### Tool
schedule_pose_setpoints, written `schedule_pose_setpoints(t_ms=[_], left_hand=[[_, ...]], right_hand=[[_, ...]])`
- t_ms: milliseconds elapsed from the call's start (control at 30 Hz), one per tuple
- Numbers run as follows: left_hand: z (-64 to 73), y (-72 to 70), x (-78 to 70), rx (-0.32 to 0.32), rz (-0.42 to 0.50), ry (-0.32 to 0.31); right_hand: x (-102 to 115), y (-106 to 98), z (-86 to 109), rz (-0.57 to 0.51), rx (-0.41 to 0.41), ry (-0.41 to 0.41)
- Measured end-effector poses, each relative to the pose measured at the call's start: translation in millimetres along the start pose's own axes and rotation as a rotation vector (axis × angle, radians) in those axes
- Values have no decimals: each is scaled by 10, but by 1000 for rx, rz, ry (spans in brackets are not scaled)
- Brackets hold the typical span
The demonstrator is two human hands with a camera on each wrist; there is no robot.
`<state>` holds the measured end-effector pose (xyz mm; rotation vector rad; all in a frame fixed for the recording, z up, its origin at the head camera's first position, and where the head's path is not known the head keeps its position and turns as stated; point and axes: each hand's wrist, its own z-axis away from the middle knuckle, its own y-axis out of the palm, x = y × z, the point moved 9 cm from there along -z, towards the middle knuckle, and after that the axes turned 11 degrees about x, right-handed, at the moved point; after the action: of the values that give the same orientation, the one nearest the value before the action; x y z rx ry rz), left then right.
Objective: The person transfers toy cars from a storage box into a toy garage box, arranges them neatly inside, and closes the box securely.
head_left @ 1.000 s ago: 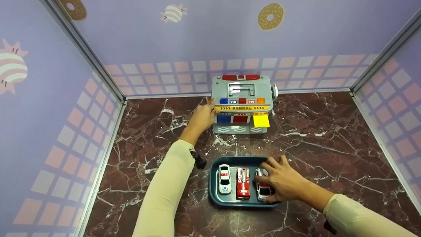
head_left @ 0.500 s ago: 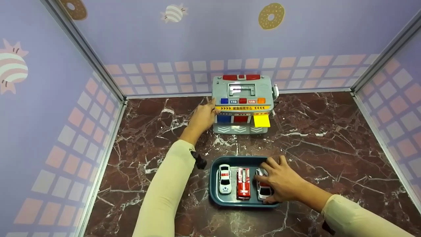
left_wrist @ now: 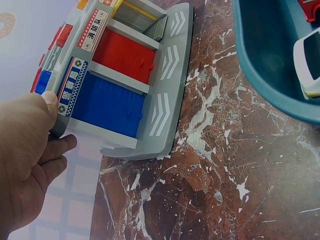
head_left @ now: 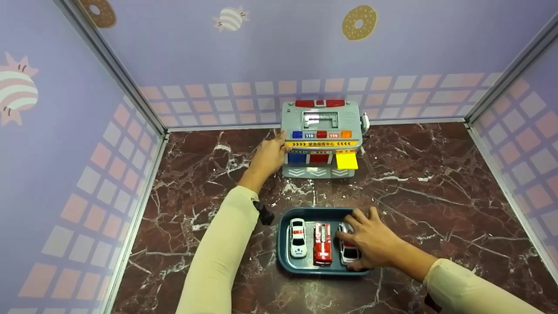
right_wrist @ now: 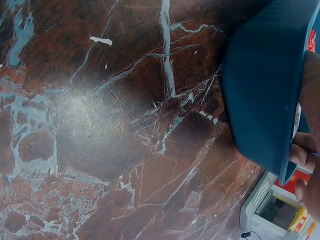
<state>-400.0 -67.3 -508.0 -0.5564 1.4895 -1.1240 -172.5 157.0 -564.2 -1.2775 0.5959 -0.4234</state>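
Inside the tray (head_left: 322,213), at its right end, the right hand (head_left: 372,240) curls round a red-and-silver car (head_left: 350,254); beyond the tray, the left hand (head_left: 268,155) grips the toy station (head_left: 321,144) by its edge.

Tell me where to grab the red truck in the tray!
I'd pinch the red truck by its two long sides, around the middle, coming straight down from above. It's long and narrow, with a gap on either side, and the walls of the tray would probably block a low reach.
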Motion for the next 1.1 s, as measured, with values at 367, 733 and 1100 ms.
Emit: schedule_pose_setpoints(t_ms=[367,733,1100], left_hand=[[3,2,13,-1,0,0],[0,-1,12,2,16,8],[4,3,6,4,13,11]], right_hand=[[28,-12,-17,20,-32,-4],[-20,-70,-37,-39,-47,-7],[-73,-244,8,-59,-105,-22]])
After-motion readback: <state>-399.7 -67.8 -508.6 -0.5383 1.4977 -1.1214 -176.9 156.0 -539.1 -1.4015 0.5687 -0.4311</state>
